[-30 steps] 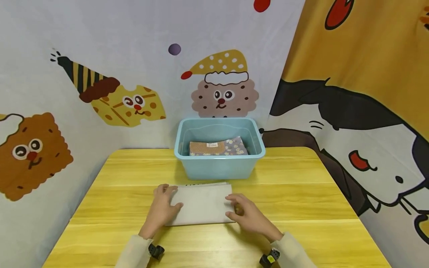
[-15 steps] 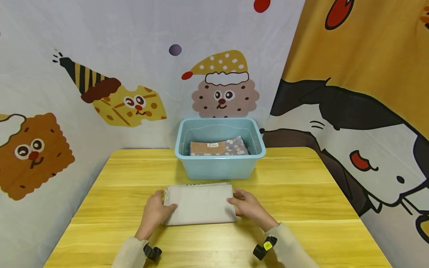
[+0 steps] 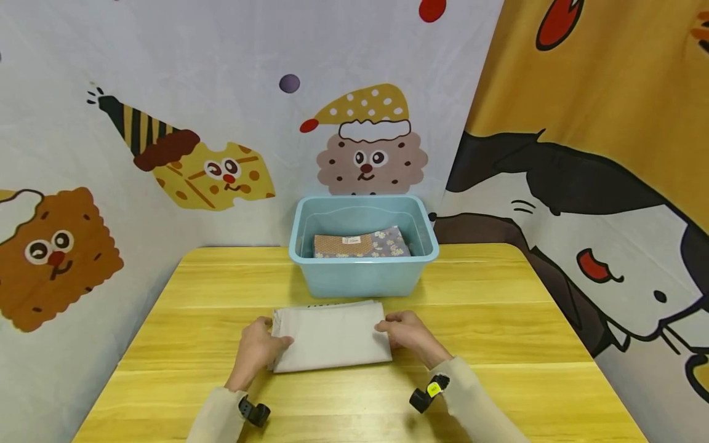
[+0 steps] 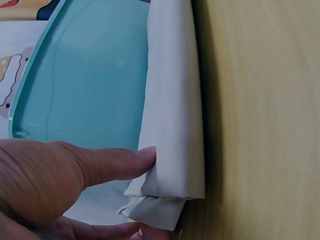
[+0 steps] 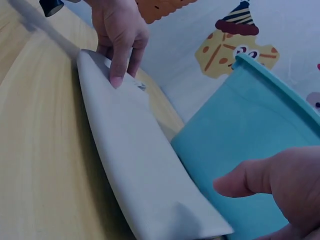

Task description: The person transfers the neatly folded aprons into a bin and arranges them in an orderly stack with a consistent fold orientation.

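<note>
A folded off-white cloth (image 3: 332, 338) lies crosswise on the table in front of the person, a bit of dark print showing along its far edge. My left hand (image 3: 256, 352) grips its left end, thumb (image 4: 125, 162) on top and fingers reaching underneath. At the opposite end, my right hand (image 3: 412, 337) pinches the cloth's right edge, its thumb over the top in the head view. In the right wrist view that thumb (image 5: 242, 178) shows near the cloth's corner, the other fingers mostly out of sight.
Just beyond the cloth stands a light blue plastic basin (image 3: 360, 280). Inside it rests a folded floral and brown patterned fabric (image 3: 360, 243) with a white label. The wooden table (image 3: 487, 307) meets a cartoon-printed curtain (image 3: 232, 80) behind.
My left hand has slid from the top of the cloth to its left side. My right hand has closed in on the right edge, and that end looks slightly raised.
</note>
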Motion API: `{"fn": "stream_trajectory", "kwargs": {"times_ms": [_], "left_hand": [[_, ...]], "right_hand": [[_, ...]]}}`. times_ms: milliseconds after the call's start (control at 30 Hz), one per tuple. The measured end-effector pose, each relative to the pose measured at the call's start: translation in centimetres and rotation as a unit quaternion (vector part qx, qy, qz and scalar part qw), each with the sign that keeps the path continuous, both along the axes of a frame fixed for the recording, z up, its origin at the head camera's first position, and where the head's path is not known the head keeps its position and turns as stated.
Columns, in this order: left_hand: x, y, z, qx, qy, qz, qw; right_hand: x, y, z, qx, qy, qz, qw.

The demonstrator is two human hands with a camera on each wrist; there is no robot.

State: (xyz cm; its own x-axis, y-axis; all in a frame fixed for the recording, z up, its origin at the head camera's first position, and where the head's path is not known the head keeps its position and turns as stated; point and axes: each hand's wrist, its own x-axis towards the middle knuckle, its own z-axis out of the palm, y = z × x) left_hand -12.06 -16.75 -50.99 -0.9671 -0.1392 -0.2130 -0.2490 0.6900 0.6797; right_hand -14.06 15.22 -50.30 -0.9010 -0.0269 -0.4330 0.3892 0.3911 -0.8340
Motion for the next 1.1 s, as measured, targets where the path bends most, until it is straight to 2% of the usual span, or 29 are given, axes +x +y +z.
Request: {"fn": "stream_trajectory", "kwargs": {"times_ms": [167, 467, 633, 767, 867, 933, 1033, 1100], "left_hand": [[-0.1, 0.1, 0.2, 0.038, -0.021, 0.007, 0.9990], [0.0, -0.2, -0.1, 0.083, -0.062, 0.008, 0.9947], [0.2, -0.5, -0.1, 0.086, -0.063, -0.001, 0.9943], [0.2, -0.9, 0.1, 0.128, -0.056, -0.009, 0.9902], [0.1, -1.5, 0.1, 0.182, -0.057, -0.020, 0.9814], [0.1, -1.9, -0.1, 0.229, -0.061, -0.033, 0.9710], [0.0, -2.5, -0.2, 0.309, -0.081, -0.059, 0.9457], [0.0, -2.9, -0.3, 0.361, -0.098, -0.079, 0.9242]], "right_hand": [[-0.3, 0.2, -0.8, -0.005, -0.009, 0.030, 0.999], [-0.4, 0.9, -2.1, -0.073, 0.003, 0.054, 0.996], [-0.1, 1.3, -2.5, -0.146, -0.011, 0.083, 0.986], [0.0, 1.6, -2.6, -0.190, -0.022, 0.101, 0.976], [-0.1, 1.8, -2.8, -0.218, -0.028, 0.107, 0.970], [-0.1, 2.0, -3.0, -0.236, -0.027, 0.109, 0.965], [-0.1, 2.3, -3.0, -0.253, -0.027, 0.109, 0.961], [0.0, 2.6, -3.0, -0.260, -0.027, 0.111, 0.959]]}}
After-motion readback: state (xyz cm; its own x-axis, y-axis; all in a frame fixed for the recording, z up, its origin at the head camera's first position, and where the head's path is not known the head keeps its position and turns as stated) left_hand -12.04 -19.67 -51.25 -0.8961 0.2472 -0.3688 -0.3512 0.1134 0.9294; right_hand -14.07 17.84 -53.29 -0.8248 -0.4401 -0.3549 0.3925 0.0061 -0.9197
